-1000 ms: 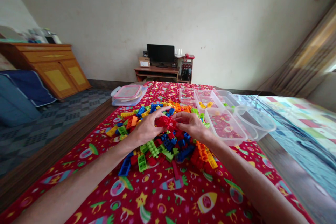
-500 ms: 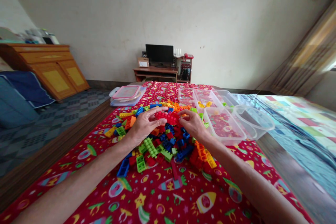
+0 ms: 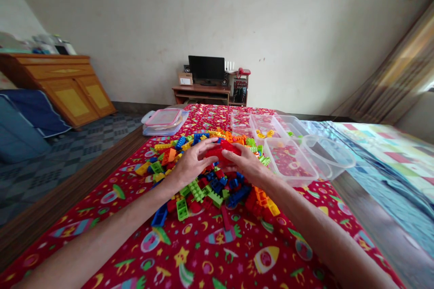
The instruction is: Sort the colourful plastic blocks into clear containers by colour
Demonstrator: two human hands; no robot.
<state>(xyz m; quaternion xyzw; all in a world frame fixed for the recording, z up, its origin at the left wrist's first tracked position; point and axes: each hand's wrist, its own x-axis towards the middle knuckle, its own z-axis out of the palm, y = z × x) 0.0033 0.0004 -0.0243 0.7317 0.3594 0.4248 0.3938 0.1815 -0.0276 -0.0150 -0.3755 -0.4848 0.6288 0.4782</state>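
Note:
Red toy building bricks [image 3: 222, 148] are held between my two hands, just above a heap of loose bricks. My left hand [image 3: 195, 160] closes on them from the left, thumb below and fingers above. From the right, my right hand [image 3: 246, 160] grips them too, with its fingers wrapped round the near side. How many red bricks are in my hands, and whether they are joined, is partly hidden by the fingers. Under and around my hands spreads the heap of green, blue, orange, yellow and red bricks [image 3: 196, 191].
Clear plastic boxes [image 3: 291, 176] stand right of the heap; two at the back hold a few yellow and green bricks. Stacked lids [image 3: 164, 119] lie at the back left. A red patterned cloth [image 3: 203, 257] covers the table. A bed [image 3: 389, 158] adjoins on the right.
My right hand has moved slightly left and turned over the red bricks, its fingers now wrapped further round them. My left hand has shifted slightly, and the hands are closer together.

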